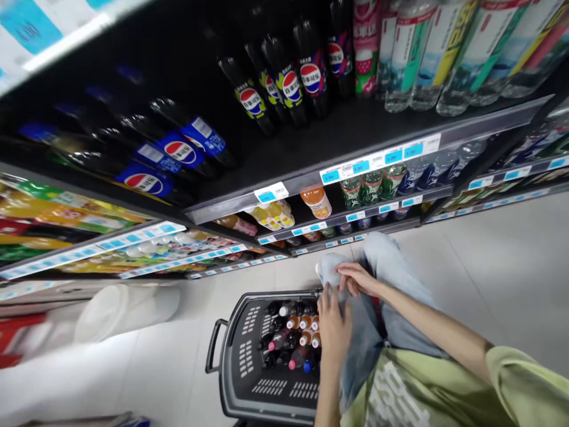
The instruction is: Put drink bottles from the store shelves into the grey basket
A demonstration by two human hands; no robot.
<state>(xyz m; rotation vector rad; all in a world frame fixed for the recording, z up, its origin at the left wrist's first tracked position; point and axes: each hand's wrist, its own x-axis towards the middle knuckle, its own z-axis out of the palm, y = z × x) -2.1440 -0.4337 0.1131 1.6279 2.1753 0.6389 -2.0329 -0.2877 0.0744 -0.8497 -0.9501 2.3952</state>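
My left hand (334, 323) is over the right rim of a grey shopping basket (258, 382), fingers spread, with nothing seen in it. Just above and to the right, in front of my knee, my right hand (357, 279) has its fingers loosely bent and apart, also without anything visible in it. The two hands are close together; I cannot tell whether they touch. Inside the basket stand several bottles, among them orange drinks with white caps (306, 322), a pink-capped bottle (299, 357) and a blue-capped bottle (310, 363). My left hand and forearm hide the basket's right side.
A black drinks shelf (284, 160) rises ahead, holding blue-label cola bottles (180, 148), several dark cola bottles (288, 86) and clear water bottles (406, 59). Price tags (380, 160) line its edges. A white bucket (127, 314) stands on the pale floor (178, 373) to the left.
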